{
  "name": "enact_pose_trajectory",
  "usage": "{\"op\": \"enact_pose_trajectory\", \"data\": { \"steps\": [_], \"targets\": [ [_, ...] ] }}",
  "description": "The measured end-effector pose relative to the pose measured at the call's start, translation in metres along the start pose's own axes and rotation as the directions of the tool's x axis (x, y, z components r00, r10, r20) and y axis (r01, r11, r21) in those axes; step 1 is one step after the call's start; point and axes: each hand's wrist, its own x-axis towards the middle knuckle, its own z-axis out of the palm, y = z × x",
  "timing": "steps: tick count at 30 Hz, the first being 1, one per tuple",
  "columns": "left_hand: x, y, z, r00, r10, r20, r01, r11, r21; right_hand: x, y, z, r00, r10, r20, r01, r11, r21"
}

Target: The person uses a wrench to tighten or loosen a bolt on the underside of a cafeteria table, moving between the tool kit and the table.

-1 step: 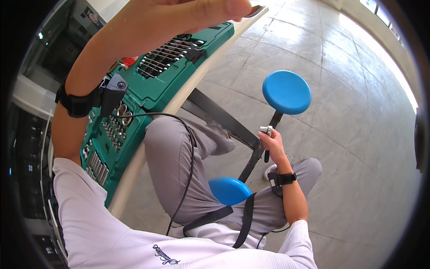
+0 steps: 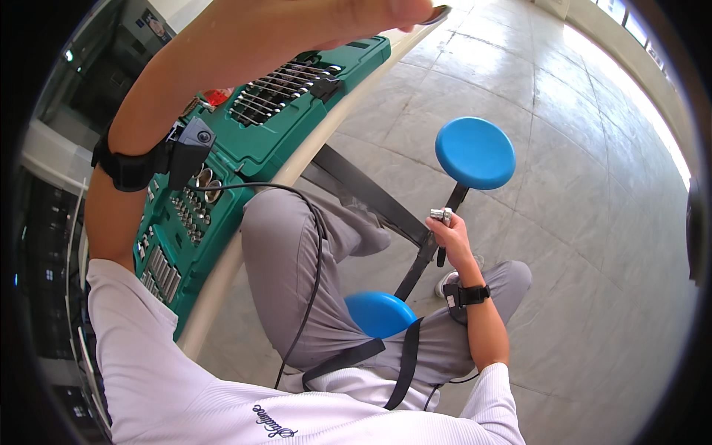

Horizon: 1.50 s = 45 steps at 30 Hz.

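Note:
My left hand (image 2: 341, 22) is raised close at the top edge, above the tool case, and partly cut off. Its fingers look drawn together, and a dark, shiny-edged piece (image 2: 436, 14) shows at the fingertips; its kind is hidden. Low at the right, my right hand (image 2: 450, 232) is closed around a ratchet wrench (image 2: 442, 216) with a chrome head and a dark handle end below the fist. The green tool case (image 2: 259, 152) lies spread on the table to the left, with several wrenches (image 2: 278, 93) and sockets (image 2: 191, 215) in its slots.
A blue round stool (image 2: 475, 152) stands ahead, and another blue seat (image 2: 378, 313) is by my legs. The pale table edge (image 2: 304, 159) runs beside my knee, above a dark metal leg (image 2: 371, 196). A black cable (image 2: 315, 282) hangs from my left wrist across my lap.
My left hand has shifted slightly to the right, and the dark piece at its fingertips has moved with it. My right hand and the ratchet wrench stay about where they were.

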Motion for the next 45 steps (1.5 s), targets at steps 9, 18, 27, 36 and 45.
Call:
{"op": "enact_pose_trajectory", "data": {
  "steps": [9, 18, 27, 36, 45],
  "targets": [
    [0.024, 0.044, 0.001, 0.973, 0.176, -0.148, -0.141, 0.965, 0.219, -0.018, -0.021, 0.048, 0.972, -0.092, 0.218, 0.150, 0.952, -0.266],
    [0.049, 0.093, 0.006, 0.919, 0.237, -0.316, -0.156, 0.952, 0.262, -0.023, -0.016, 0.058, 0.952, -0.028, 0.305, 0.165, 0.886, -0.433],
    [0.085, 0.068, 0.055, 0.915, 0.366, -0.173, -0.370, 0.929, 0.007, -0.040, 0.011, 0.119, 0.890, 0.129, 0.437, 0.228, 0.705, -0.671],
    [0.086, -0.005, 0.080, 0.945, 0.292, -0.145, -0.301, 0.953, -0.040, -0.049, 0.082, 0.218, 0.851, 0.067, 0.520, 0.441, 0.448, -0.778],
    [0.067, -0.062, 0.068, 0.981, 0.064, -0.185, -0.092, 0.985, -0.147, -0.103, 0.097, 0.232, 0.463, 0.216, 0.860, 0.737, 0.446, -0.508]
  ]
}}
